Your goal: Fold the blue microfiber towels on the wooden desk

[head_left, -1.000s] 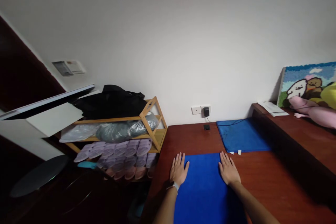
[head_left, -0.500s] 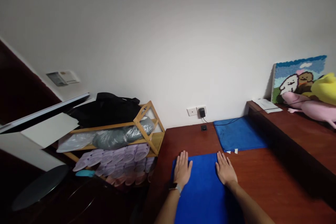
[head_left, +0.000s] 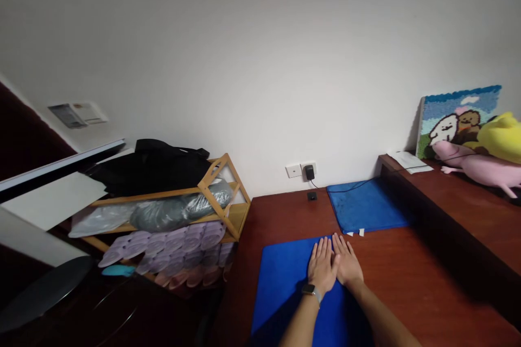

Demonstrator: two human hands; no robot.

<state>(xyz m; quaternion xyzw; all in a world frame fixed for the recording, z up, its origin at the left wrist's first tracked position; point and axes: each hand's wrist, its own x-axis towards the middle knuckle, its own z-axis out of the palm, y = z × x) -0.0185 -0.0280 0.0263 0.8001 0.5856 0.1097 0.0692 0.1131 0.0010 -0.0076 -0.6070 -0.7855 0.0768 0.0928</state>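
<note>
A bright blue cloth [head_left: 280, 276] lies flat on the reddish-brown wooden desk [head_left: 280, 217]. Palm down on its upper right part rests my left hand [head_left: 323, 265], fingers stretched out, with a watch [head_left: 311, 290] on the wrist. Right beside it, my right hand [head_left: 348, 263] lies flat over the cloth's right edge, fingers extended. The two hands touch or nearly touch at the left thumb. Neither one grips anything. My forearms hide part of the cloth's near right side.
Behind the hands lies another blue cloth [head_left: 366, 209] with white tags. A black plug [head_left: 310, 172] sits in the wall outlet, its cable crossing that cloth. On the right, a raised ledge [head_left: 459, 195] holds plush toys. A wooden rack [head_left: 228, 190] stands left.
My left hand has slid right across the cloth, from its left edge to beside my right hand. My right hand stays near the right edge. The view has shifted slightly.
</note>
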